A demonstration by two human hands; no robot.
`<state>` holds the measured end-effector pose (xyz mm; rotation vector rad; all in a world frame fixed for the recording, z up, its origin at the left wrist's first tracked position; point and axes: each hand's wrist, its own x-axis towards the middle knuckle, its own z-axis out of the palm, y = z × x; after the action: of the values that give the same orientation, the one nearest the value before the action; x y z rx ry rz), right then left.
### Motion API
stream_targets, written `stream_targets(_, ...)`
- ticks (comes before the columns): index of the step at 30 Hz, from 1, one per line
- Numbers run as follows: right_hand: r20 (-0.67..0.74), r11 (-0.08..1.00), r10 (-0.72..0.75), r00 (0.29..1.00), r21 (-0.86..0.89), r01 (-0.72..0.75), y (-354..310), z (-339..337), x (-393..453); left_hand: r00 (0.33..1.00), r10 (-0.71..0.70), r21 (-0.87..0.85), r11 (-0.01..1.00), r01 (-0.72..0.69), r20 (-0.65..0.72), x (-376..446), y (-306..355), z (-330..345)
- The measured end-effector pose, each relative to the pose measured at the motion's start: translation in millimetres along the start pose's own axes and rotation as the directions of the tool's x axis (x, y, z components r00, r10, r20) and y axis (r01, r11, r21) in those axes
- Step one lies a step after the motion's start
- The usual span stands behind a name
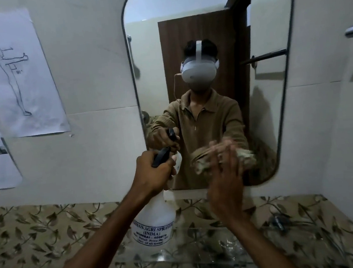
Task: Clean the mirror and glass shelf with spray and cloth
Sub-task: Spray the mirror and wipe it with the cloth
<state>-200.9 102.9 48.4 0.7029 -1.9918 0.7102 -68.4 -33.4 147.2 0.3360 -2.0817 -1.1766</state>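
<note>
mirror point(212, 45): one, on the wall above the leaf-patterned tiles point(41, 231)
spray bottle point(154, 219): one, white, left hand point(153, 174) grips its neck
cloth point(201, 163): one, right hand point(226, 178) presses it flat-fingered on the mirror's lower part
glass shelf point(213, 250): one, below
paper sheets point(16, 73): several, left wall

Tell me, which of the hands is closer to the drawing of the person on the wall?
Left. The left hand grips the spray bottle in the middle of the view, on the side nearer the drawing. The right hand presses the cloth on the mirror, farther right.
</note>
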Motion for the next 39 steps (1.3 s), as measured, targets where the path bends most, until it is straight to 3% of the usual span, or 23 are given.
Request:
stream_targets(2,0.116,0.955,-0.297,0.948,0.008,0.298,8,3,-15,0.999,0.024,-0.029,0.999,-0.023,0.034,2,7,17)
stream_targets(4,0.160,0.920,-0.387,0.908,0.004,0.391,33,-1,-22,0.997,0.040,-0.066,0.997,-0.036,0.067,3,12,31)
stream_targets(6,0.129,0.957,-0.284,0.950,-0.030,0.290,58,-7,-25,0.996,0.038,-0.067,0.997,-0.033,0.082,4,13,42)
stream_targets(9,-0.042,0.999,-0.044,0.998,0.005,0.044,89,-19,-23,0.994,0.031,-0.058,0.998,-0.025,0.106,5,9,53)
stream_targets(11,-0.125,0.990,0.133,0.983,0.051,-0.128,100,-27,-14,0.993,0.037,-0.042,0.999,-0.032,0.114,5,8,57)
stream_targets(14,-0.173,0.905,0.414,0.894,0.183,-0.384,96,-34,0,0.993,0.038,-0.030,0.999,-0.035,0.110,7,9,57)
stream_targets(17,-0.209,0.854,0.512,0.833,0.231,-0.467,83,-33,-3,0.994,0.028,-0.033,0.999,-0.025,0.109,8,10,56)
stream_targets(21,-0.259,0.842,0.536,0.803,0.239,-0.484,89,-42,-18,0.993,0.040,-0.026,0.999,-0.038,0.111,10,10,56)
stream_targets(24,-0.216,0.805,0.592,0.776,0.210,-0.555,100,-53,-27,0.995,0.041,-0.022,0.999,-0.039,0.096,12,11,57)
stream_targets(27,-0.170,0.707,0.700,0.693,0.300,-0.640,101,-67,-24,0.993,0.052,-0.021,0.999,-0.050,0.108,12,10,59)
stream_targets(30,-0.227,0.644,0.763,0.606,0.356,-0.678,98,-84,-10,0.991,0.049,-0.039,0.998,-0.045,0.123,12,9,62)
stream_targets(35,-0.279,0.733,0.669,0.689,0.400,-0.550,99,-84,9,0.988,0.025,-0.051,0.999,-0.018,0.155,12,6,67)
stream_targets(39,-0.268,0.835,0.542,0.797,0.278,-0.474,84,-63,8,0.988,0.035,-0.054,0.998,-0.027,0.150,14,2,67)
